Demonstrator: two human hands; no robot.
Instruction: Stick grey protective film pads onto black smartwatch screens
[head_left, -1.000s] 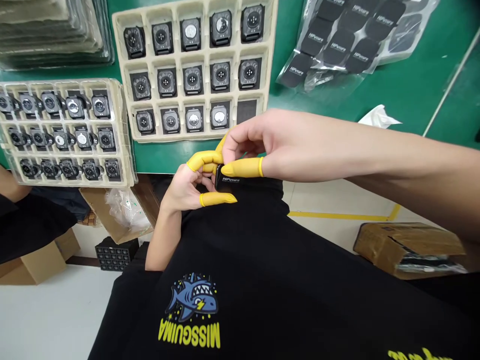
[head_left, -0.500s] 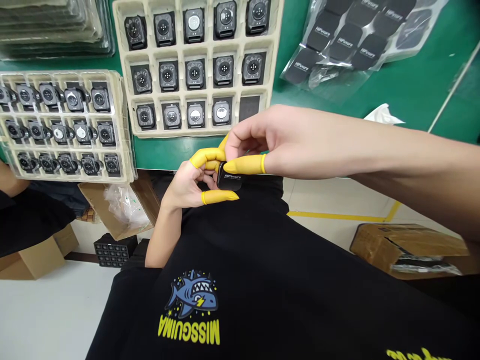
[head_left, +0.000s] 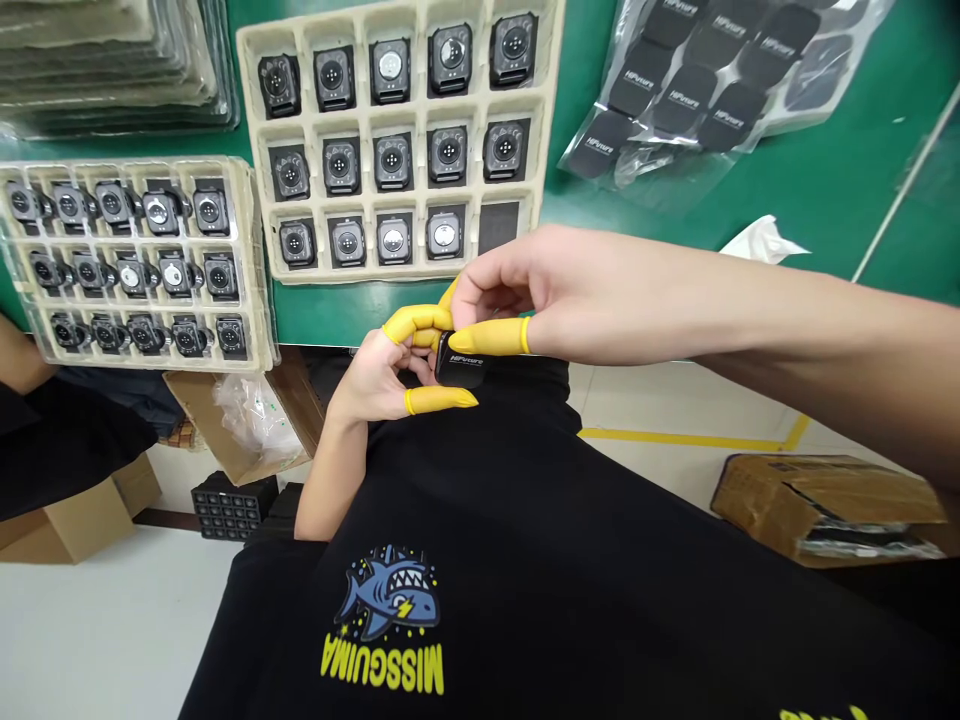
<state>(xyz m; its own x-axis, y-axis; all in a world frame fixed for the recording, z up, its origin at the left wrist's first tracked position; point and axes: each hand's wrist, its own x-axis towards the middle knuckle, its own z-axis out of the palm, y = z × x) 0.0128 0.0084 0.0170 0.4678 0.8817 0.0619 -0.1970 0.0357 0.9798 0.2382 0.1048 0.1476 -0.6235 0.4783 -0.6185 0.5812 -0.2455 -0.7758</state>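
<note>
A dark smartwatch body (head_left: 462, 370) with a printed front is held between my hands, at the table's near edge. My right hand (head_left: 517, 300) pinches its upper edge, the yellow-covered thumb lying across the printed face. Curled around its left side are the fingers of my left hand (head_left: 386, 370), while the left thumb stretches out below, apart from the face. Just beyond, a cream tray (head_left: 360, 197) carries several watch bodies with their backs up. Its near right compartment (head_left: 498, 226) shows only a dark lining. The back of the held watch is hidden.
Left of it lies a second tray (head_left: 259, 270) of watches under a clear cover, with stacked trays (head_left: 112, 70) behind. Printed black films (head_left: 686, 97) in clear plastic and a crumpled white tissue (head_left: 763, 240) lie on the right. Cardboard boxes (head_left: 825, 500) stand below; another person's arm (head_left: 22, 355) shows far left.
The view has shifted slightly, so trays and table sit a little lower in the picture. Both hands keep the same hold on the watch body.
</note>
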